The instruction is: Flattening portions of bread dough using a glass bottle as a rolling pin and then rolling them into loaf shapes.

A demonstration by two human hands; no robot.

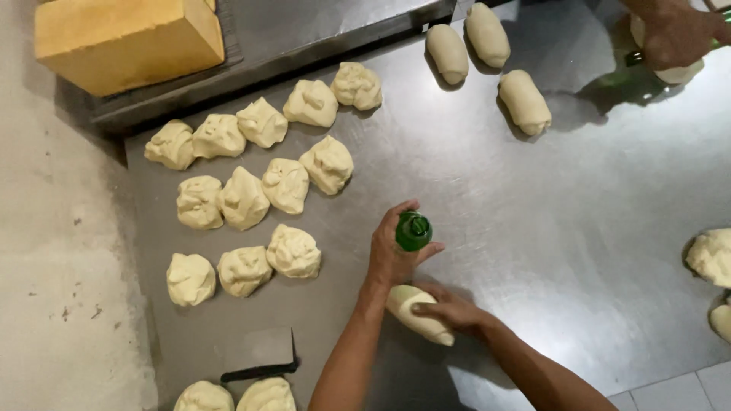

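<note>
Progress, judged from the layout: three shaped dough rolls (487, 57) lie finished at the far side of the steel table (579, 228), well beyond the fingertips, while about a dozen rough dough portions (259, 183) wait unshaped, well apart to the left of the fingers; most of the batch therefore appears to remain. The left hand (392, 247) has its fingers wrapped around a green glass bottle (413, 230), which is seen end-on from above. The right hand (449, 310) rests its fingers, close together, flat on the dough piece (415, 313) lying directly beneath them and just below the bottle. This piece is pale cream, smooth, elongated and rolled. Another person's hand (674, 34) works dough at the far right.
</note>
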